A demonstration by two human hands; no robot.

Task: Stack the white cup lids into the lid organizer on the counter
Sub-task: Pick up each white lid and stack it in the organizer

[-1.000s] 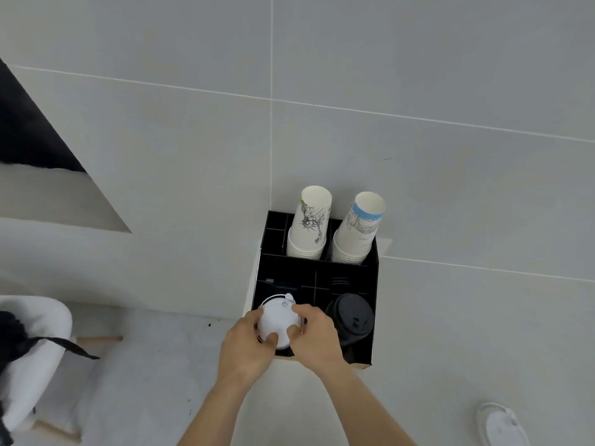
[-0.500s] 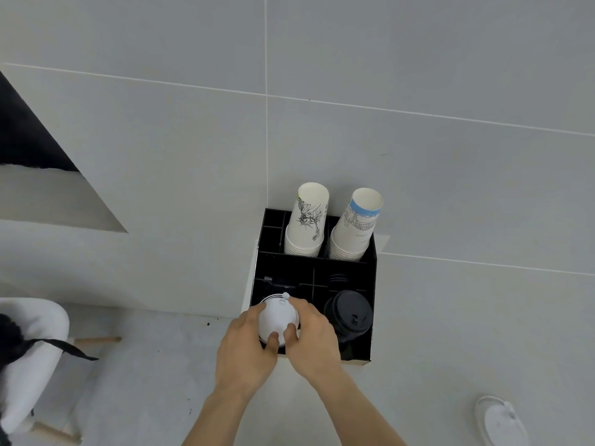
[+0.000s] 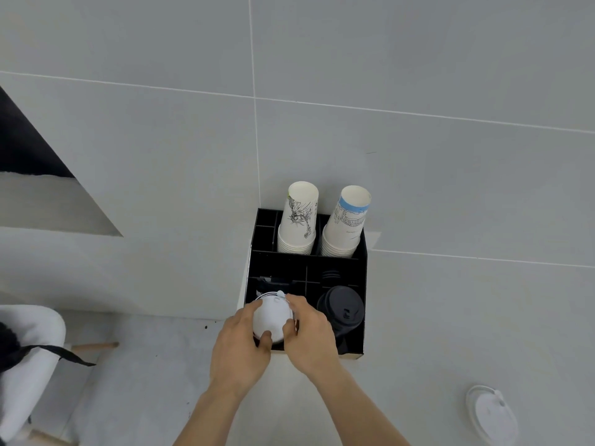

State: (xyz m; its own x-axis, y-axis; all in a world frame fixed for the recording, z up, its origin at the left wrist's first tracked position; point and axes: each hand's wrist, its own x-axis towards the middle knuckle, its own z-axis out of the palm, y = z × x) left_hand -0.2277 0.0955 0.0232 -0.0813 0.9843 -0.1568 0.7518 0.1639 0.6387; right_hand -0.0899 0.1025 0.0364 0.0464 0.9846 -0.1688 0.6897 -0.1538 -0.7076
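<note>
Since a second ago the white lid (image 3: 272,317) has sunk a little lower into the front-left compartment of the black organizer (image 3: 364,284), both hands going down with it. The left hand (image 3: 240,346) and right hand (image 3: 310,336) are closed on the lid, fingers at its rim from either side. Black lids (image 3: 341,309) fill the front-right compartment; two cup stacks (image 3: 297,220) stand at the back. Another white lid (image 3: 491,413) lies on the worktop (image 3: 450,317), well apart to the right.
</note>
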